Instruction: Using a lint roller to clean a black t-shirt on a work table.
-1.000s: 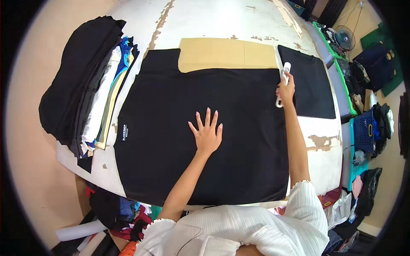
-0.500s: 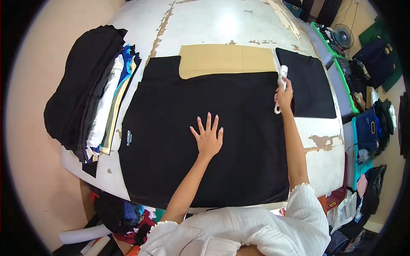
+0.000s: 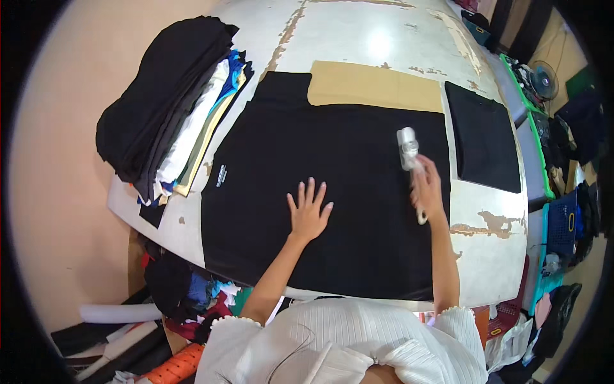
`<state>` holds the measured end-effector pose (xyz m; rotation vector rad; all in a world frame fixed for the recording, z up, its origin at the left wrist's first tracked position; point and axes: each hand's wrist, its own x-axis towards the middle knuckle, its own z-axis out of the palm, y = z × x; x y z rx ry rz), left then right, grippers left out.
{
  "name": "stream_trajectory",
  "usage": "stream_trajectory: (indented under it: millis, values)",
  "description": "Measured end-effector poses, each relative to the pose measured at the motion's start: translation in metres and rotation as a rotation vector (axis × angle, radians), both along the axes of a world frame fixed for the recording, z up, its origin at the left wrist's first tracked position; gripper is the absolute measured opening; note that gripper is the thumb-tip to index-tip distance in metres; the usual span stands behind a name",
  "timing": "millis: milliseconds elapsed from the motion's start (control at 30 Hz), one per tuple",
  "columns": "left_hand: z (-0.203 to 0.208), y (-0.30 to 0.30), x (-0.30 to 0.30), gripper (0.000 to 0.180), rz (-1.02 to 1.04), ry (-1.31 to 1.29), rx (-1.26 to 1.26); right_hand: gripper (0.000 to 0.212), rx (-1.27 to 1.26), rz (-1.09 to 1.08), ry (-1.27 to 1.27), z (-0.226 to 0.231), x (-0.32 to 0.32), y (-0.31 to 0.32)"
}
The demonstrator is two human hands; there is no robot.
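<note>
A black T-shirt (image 3: 358, 160) lies spread flat across the table, with a small white print (image 3: 221, 176) near its left edge. My left hand (image 3: 309, 214) rests palm down on the middle of the cloth, fingers spread. Closed around the handle of a white lint roller (image 3: 407, 142), my right hand (image 3: 427, 189) is over the shirt's right side. The roller's head points away from me; whether it touches the cloth I cannot tell. A tan rectangular sheet (image 3: 377, 86) lies along the shirt's far edge.
A tall pile of folded clothes (image 3: 169, 96), mostly black, stands at the left. To the right lies a folded black garment (image 3: 484, 134) on the worn white table (image 3: 486, 253). Beyond the right edge are bins and a blue basket (image 3: 563, 227); cloth rolls (image 3: 121, 313) lie lower left.
My right hand has brought the lint roller from the shirt's far right edge inward and nearer to me. The left hand stays flat on the cloth. The view has shifted.
</note>
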<state>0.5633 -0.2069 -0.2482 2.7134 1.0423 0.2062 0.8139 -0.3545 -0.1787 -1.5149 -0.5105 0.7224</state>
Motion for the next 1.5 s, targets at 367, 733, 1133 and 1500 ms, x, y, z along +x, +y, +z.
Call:
stream_trajectory:
  millis: [367,733,1133,1500]
  values:
    - [0.001,0.013,-0.108,0.056,0.41,0.047,0.012,0.031,0.078,-0.56,0.01,-0.045,0.01,-0.059]
    - [-0.004,0.049,-0.201,0.056,0.764,0.102,-0.029,0.032,-0.153,1.061,-0.251,0.019,-0.19,-0.033]
    - [-0.017,0.105,-0.298,0.035,0.745,-0.496,-0.049,0.034,-0.293,0.112,-0.286,-0.013,-0.231,0.012]
    - [0.011,0.148,-0.334,0.029,0.643,-0.531,-0.987,0.035,-0.19,0.403,0.044,-0.012,-0.307,0.17]
